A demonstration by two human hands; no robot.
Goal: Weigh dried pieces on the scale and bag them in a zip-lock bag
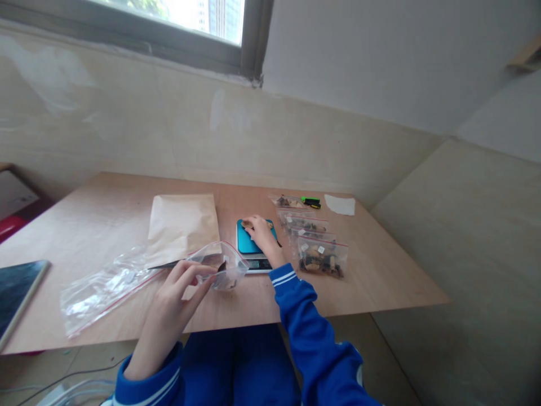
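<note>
- The kitchen scale (pixel 244 245) has tan dried pieces (pixel 247 224) on its blue platform; its display is lit, but the figures are too small to read.
- The right hand (pixel 259 232) is over the scale's platform, fingers curled down at those pieces; whether they grip one or only touch it, I cannot tell.
- The left hand (pixel 182 287) is just left of the scale, thumb and fingers pinched at the mouth of an unsealed zip bag (pixel 230 276). A dark piece (pixel 222 266) shows by the fingertips, and the bag appears to hold only a little.
- Done, by the look of it: several filled zip bags (pixel 323 262) stand or lie in a row right of the scale, running back beyond it, some with small white labels.
- Left, as I judge it: the portion in hand seems unfinished, with pieces outside the unsealed bag and its closure not yet pressed shut.
- Flat clear plastic bags (pixel 105 293) lie well left of the scale, seemingly unused, so more portions may remain.
- A kraft paper bag (pixel 183 223) lies left of the scale; its contents, if any, are hidden.
</note>
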